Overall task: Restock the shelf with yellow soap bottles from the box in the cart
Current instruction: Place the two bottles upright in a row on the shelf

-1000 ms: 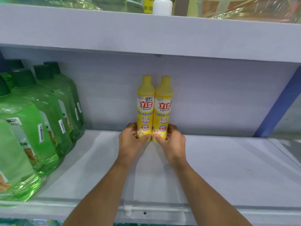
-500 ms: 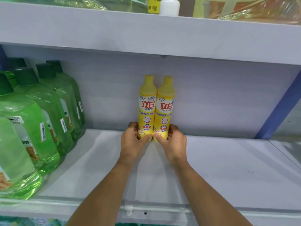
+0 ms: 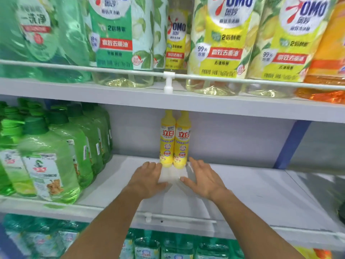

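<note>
On shelf (image 3: 242, 186): yellow soap bottles (image 3: 174, 143) upright, caps up

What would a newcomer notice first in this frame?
Two yellow bottles stand upright, side by side, at the back of the middle shelf. The left hand and right hand lie open just in front of them, fingers straight and holding nothing. Green bottles crowd the shelf's left end.

The shelving is built of white boards: the middle shelf (image 3: 252, 193) has a pale back panel (image 3: 233, 143) and a blue upright (image 3: 291, 144) at its right. A white guard rail (image 3: 112, 69) (held by a T-shaped clip (image 3: 169, 81)) runs along the front of the upper shelf (image 3: 224, 104).
</note>
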The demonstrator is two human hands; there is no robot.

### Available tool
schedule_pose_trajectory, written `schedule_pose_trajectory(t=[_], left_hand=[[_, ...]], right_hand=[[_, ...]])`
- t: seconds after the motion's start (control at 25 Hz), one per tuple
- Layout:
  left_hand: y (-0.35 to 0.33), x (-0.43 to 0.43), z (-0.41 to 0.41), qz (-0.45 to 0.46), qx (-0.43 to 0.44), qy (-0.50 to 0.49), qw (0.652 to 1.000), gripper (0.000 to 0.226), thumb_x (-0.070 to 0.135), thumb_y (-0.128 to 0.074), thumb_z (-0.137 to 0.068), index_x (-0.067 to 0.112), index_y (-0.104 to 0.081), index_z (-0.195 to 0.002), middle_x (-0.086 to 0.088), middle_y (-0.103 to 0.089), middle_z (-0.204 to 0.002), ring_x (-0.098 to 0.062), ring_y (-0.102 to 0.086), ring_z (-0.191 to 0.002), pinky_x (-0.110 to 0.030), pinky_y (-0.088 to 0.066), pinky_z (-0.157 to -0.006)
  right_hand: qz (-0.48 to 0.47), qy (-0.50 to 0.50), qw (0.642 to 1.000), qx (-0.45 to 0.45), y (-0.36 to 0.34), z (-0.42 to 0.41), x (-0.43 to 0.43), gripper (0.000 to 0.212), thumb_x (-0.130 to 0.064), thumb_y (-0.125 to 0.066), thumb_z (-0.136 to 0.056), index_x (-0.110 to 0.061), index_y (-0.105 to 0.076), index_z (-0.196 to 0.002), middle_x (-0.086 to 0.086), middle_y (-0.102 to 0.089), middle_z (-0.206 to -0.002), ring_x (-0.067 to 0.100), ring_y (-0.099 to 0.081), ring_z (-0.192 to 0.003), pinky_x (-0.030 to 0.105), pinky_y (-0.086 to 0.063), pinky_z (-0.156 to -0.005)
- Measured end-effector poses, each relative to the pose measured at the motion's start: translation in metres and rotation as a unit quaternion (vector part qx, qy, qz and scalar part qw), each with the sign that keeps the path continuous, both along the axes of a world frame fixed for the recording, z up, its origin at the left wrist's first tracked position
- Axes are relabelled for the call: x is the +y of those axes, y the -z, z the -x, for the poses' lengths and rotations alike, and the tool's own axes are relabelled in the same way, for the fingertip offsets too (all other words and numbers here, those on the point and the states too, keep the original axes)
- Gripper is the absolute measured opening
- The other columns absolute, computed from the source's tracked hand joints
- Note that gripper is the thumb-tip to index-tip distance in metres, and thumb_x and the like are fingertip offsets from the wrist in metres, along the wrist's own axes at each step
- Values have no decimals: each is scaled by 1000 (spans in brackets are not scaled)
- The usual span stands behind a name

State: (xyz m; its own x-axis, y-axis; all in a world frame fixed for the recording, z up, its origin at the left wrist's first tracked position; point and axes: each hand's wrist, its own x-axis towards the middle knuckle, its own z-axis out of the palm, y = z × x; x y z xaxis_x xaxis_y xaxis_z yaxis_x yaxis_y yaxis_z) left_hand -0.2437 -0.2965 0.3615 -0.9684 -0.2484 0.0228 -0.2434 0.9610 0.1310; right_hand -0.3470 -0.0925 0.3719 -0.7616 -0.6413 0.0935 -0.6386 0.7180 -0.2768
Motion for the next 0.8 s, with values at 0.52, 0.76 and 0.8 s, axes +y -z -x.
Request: schedule_pose_trajectory(t=[0.52, 0.76, 0.8], left_hand=[[-62, 92, -204, 94, 27, 35, 995, 70, 66, -45, -92, 15, -41, -140, -10, -48, -141, -31, -43, -132, -44, -38, -109], [4, 148, -270, 70, 12, 76, 995, 81, 68, -47, -90, 12, -34, -148, -15, -45, -144, -34, -43, -134, -46, -37, -112], [21, 159, -279, 63, 3, 80, 995, 82, 68, -47, -91, 12, -34, -149, -15, -45, -145, -33, -42, -135, -46, -36, -112]], right_hand=[[-143, -20, 985, 96, -51, -198, 85, 83, -73, -40, -92, -22, -26, -155, 11, -28, -161, 32, -30, -144, 48, -34, -114], [-159, 3, 984, 83, -12, -279, 143, 82, -70, -43, -93, -21, -27, -156, 11, -32, -159, 34, -34, -143, 49, -38, -112], [-164, 7, 984, 75, 1, -291, 152, 81, -69, -43, -94, -21, -27, -157, 11, -32, -159, 34, -34, -143, 49, -38, -112]])
